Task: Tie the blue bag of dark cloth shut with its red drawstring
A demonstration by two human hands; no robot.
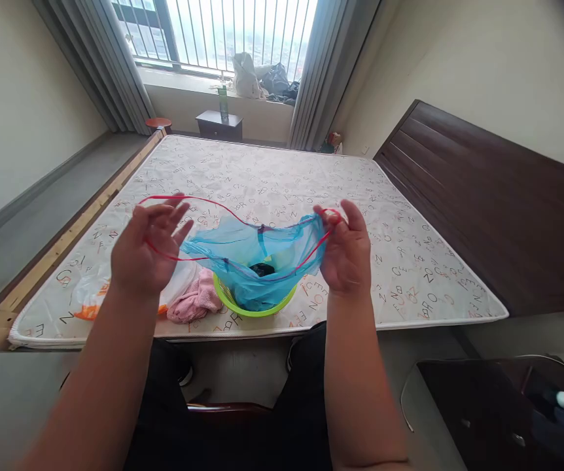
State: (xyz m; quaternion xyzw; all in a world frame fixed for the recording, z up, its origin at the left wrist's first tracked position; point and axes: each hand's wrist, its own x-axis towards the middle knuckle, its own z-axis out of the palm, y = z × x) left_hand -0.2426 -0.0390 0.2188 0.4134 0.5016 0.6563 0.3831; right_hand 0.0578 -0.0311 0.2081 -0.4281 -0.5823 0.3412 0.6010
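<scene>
A translucent blue bag (257, 278) hangs open between my hands, its lower part inside a lime green basin (255, 313) at the mattress's front edge. Something black (262, 269) shows inside the bag. Its red drawstring (208, 200) loops out on both sides. My left hand (152, 245) is inside the left loop, fingers spread and slightly curled, with the string running around them. My right hand (345, 245) pinches the red string and the bag's rim at the right. Beside the basin lies a pink cloth (196, 297).
A white and orange plastic bag (88, 297) lies on the patterned mattress (262, 170) at left. A dark headboard (483, 203) stands at right. Beyond the bed is a nightstand (220, 125) with a green bottle (223, 102). A dark cabinet (478, 399) stands at lower right.
</scene>
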